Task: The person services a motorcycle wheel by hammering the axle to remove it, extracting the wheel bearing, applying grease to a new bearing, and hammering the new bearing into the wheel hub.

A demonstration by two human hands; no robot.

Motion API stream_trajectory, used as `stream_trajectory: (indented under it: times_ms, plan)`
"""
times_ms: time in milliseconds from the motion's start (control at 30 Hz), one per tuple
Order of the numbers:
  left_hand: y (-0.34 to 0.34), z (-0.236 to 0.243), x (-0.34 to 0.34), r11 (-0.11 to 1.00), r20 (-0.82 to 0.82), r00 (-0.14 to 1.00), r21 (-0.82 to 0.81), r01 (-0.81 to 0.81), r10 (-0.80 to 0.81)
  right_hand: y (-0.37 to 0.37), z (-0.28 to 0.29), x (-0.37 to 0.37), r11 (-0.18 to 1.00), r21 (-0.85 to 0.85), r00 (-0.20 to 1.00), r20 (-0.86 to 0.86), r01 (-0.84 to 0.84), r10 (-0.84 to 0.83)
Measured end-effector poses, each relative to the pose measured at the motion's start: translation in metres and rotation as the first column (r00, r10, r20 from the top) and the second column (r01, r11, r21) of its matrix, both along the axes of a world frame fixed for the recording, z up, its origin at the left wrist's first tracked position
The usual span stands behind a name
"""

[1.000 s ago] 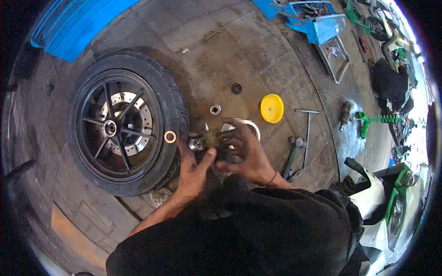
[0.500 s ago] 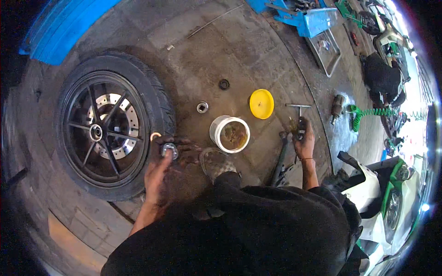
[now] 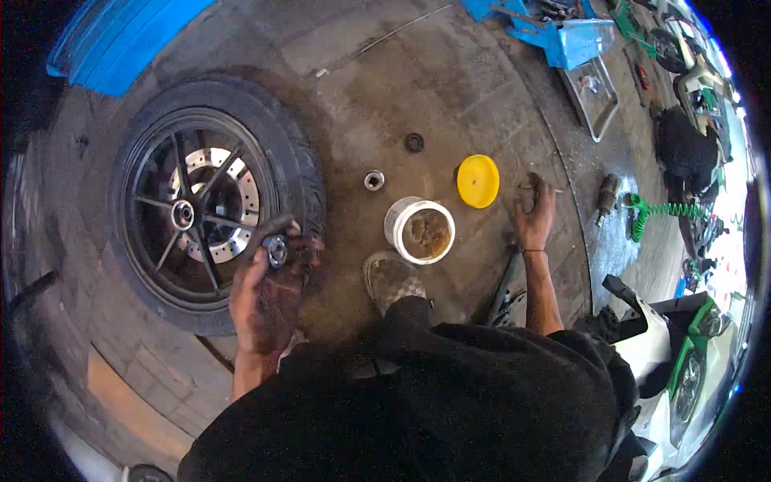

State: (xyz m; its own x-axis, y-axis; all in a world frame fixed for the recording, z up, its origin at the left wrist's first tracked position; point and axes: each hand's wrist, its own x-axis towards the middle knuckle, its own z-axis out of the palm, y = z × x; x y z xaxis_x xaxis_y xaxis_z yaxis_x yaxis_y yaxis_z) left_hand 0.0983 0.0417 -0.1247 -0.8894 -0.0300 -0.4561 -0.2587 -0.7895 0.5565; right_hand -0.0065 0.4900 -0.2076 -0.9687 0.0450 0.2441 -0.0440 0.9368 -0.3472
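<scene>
The metal ring [image 3: 276,251] sits in the left hand [image 3: 269,301], raised in front of the right-hand edge of the wheel [image 3: 183,214]. The thumb and fingers of that hand pinch the ring, with its round face and dark middle turned up into view. The palm and fingers are smeared dark.

The right hand [image 3: 536,221] is well apart, out to the right, reaching down over a thin metal bar [image 3: 560,191] on the floor [image 3: 361,112]. Its fingers are bent and a little spread at the bar; I cannot tell whether they grip it or only touch it.

Between the hands stands a white tub [image 3: 393,226], open, with brownish grease [image 3: 430,231] inside. A shoe [image 3: 393,277] is just beside it, on the near side. The yellow lid [image 3: 478,181] lies apart from the tub, beyond it and to the right. Farther forward are a small metal socket [image 3: 374,180] and a black ring [image 3: 414,142], near each other but not touching.

The wheel lies flat on its side at the left, its tyre on and its spokes and pale brake disc [image 3: 247,181] facing up. A dark handle [image 3: 506,281] lies near the right forearm, and a green coiled hose [image 3: 675,207] stretches off at the far right
</scene>
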Motion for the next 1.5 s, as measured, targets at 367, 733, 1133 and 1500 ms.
stream_trajectory:
  times_ms: [367,733,1133,1500]
  plan:
    - [-0.003,0.014,-0.004,0.974,0.138,0.988,-0.222,-0.04,0.071,-0.14,0.045,0.074,0.878,-0.004,0.819,0.358,-0.479,0.449]
    - [-0.005,0.013,0.002,0.963,0.111,0.988,-0.257,-0.075,0.106,-0.139,0.036,0.068,0.788,0.148,0.77,0.379,-0.598,0.513]
    - [-0.005,0.011,0.0,0.963,0.128,0.986,-0.257,-0.074,0.11,-0.133,0.06,0.061,0.854,-0.058,0.8,0.324,-0.516,0.505]
    - [0.003,0.014,-0.007,0.962,0.078,0.99,-0.257,-0.097,0.121,-0.121,0.09,0.046,0.751,-0.653,0.755,0.441,-0.101,0.485]
